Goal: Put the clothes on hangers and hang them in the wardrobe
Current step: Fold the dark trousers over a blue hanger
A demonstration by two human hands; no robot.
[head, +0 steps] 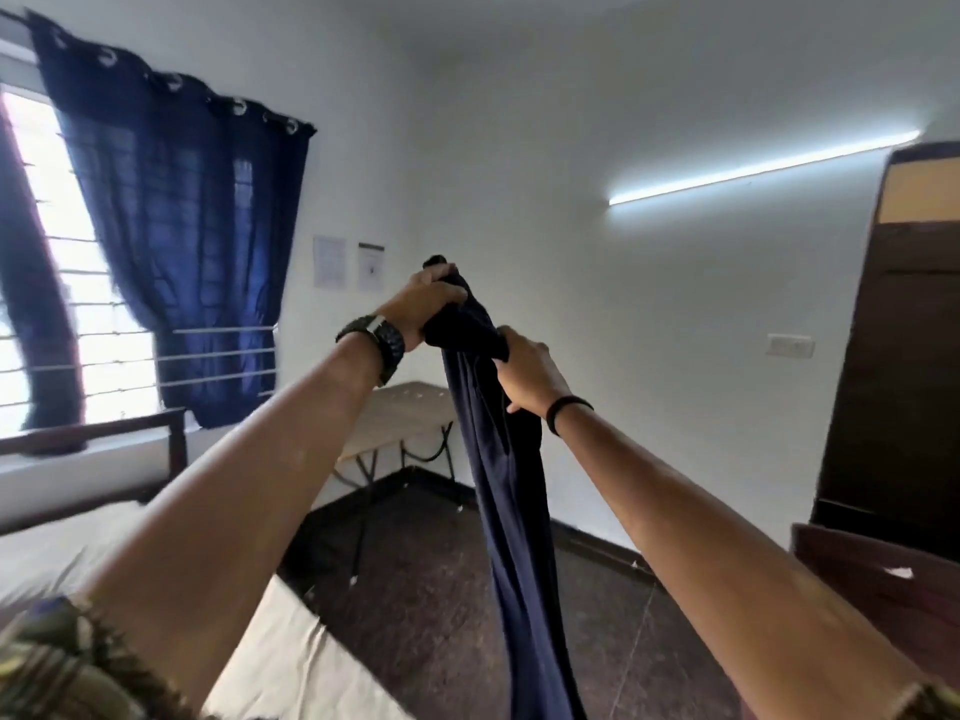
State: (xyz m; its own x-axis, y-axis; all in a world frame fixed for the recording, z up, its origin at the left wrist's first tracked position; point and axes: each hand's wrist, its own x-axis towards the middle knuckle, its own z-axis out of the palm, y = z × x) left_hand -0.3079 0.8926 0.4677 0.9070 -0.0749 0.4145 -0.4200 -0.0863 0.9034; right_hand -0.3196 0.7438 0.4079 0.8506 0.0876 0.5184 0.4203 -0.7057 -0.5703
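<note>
Both hands grip a navy garment (511, 491) held up high. The left hand (428, 304) clutches its bunched top; the right hand (527, 371) clasps it just below.

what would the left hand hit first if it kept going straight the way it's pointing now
Probably the white wall. The left hand, clutching the navy garment, points up and away; nothing shows between, though depth is unclear.

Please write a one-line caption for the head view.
Both hands, left and right, hold up a navy garment.
</note>
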